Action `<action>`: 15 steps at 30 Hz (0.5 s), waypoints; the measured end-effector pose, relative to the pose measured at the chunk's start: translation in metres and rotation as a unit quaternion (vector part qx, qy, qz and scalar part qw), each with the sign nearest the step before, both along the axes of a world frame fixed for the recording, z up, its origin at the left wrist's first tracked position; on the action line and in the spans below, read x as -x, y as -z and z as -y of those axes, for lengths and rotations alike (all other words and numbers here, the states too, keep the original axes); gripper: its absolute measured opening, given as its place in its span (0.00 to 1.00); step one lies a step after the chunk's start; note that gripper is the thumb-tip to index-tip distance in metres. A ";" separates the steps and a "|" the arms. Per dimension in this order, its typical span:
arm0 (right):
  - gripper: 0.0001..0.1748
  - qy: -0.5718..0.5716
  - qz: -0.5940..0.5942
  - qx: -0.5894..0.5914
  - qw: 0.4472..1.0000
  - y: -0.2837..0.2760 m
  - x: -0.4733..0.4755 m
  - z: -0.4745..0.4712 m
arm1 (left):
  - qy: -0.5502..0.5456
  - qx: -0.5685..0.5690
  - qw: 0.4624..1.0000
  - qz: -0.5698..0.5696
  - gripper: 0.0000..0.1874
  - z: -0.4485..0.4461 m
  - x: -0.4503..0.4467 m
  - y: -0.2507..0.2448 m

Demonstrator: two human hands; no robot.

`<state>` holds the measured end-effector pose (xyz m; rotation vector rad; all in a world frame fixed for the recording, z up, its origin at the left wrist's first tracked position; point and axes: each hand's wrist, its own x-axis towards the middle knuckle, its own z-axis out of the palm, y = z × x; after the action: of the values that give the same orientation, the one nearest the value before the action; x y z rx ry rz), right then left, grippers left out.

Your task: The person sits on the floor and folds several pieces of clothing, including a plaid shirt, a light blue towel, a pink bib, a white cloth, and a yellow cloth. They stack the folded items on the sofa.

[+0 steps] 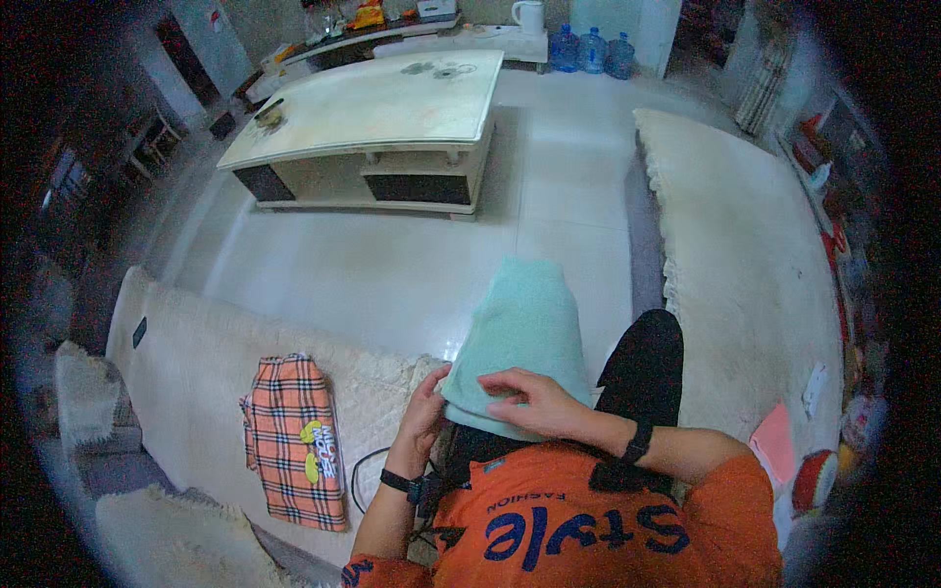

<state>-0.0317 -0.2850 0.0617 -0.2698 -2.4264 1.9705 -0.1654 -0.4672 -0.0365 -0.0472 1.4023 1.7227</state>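
Note:
A mint-green towel (522,323), folded into a long shape, lies across my lap and leg. At its near left corner, my left hand (425,415) grips the edge, with part of the fingers hidden. My right hand (540,403) is over the near part of the towel, thumb and forefinger apart with nothing visible between them. Whether its fingertips press on the cloth is hard to tell. To the left, a folded orange plaid garment (294,441) with a cartoon print lies flat on the cream sofa cover (198,353).
A white coffee table (382,110) with dark drawers stands ahead on the tiled floor (331,272). Another covered sofa seat (742,242) runs along the right, with a pink item (773,441) on it. A black cable (358,470) lies beside the garment. Blue water bottles (592,51) stand far back.

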 end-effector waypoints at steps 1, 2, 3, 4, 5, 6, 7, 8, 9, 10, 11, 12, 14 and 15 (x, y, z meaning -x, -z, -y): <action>0.23 0.015 0.024 -0.006 1.000 0.006 -0.006 -0.006 | -0.011 -0.003 1.000 -0.003 0.17 0.001 -0.001 0.002; 0.20 0.023 -0.005 -0.043 0.999 0.010 -0.015 -0.018 | -0.018 -0.004 1.000 -0.007 0.17 0.002 -0.001 0.002; 0.19 0.034 0.003 -0.058 0.998 0.013 -0.025 -0.029 | -0.017 -0.012 1.000 -0.002 0.18 0.003 -0.001 0.002; 0.18 0.048 0.012 -0.073 0.996 0.014 -0.035 -0.041 | -0.022 -0.011 1.000 0.008 0.20 0.004 -0.002 0.001; 0.17 0.060 0.011 -0.082 0.995 0.016 -0.046 -0.050 | -0.020 -0.014 0.999 0.028 0.22 0.005 -0.002 -0.001; 0.16 0.078 0.047 -0.094 0.991 0.017 -0.056 -0.057 | -0.031 0.015 0.998 0.060 0.24 0.006 -0.002 -0.005; 0.16 0.093 0.074 -0.101 0.988 0.019 -0.065 -0.063 | -0.004 0.023 1.000 0.018 0.26 0.006 -0.004 -0.009; 0.15 0.107 0.083 -0.098 0.986 0.021 -0.073 -0.065 | 0.007 0.062 0.998 -0.012 0.28 0.005 -0.005 -0.014; 0.15 0.078 0.063 -0.135 0.986 0.023 -0.079 -0.064 | 0.016 0.098 0.994 -0.046 0.30 0.003 -0.007 -0.020; 0.15 0.049 0.025 -0.162 0.985 0.025 -0.084 -0.060 | -0.005 0.131 0.990 -0.042 0.30 -0.001 -0.010 -0.027; 0.15 0.023 0.007 -0.191 0.981 0.028 -0.087 -0.056 | 0.033 0.128 0.989 -0.071 0.29 -0.005 -0.011 -0.034; 0.15 -0.002 -0.104 -0.259 0.960 0.031 -0.086 -0.051 | 0.072 0.122 0.985 -0.096 0.28 -0.010 -0.011 -0.042; 0.14 -0.028 -0.070 -0.297 0.952 0.035 -0.083 -0.044 | 0.132 0.146 0.972 -0.127 0.27 -0.021 -0.012 -0.056; 0.14 -0.055 -0.053 -0.317 0.945 0.035 -0.083 -0.042 | 0.118 0.120 0.975 -0.148 0.27 -0.024 -0.013 -0.062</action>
<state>0.0512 -0.2429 0.0265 -0.0159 -2.8722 1.0856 -0.1520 -0.4431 0.0260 0.2428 1.7540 1.3973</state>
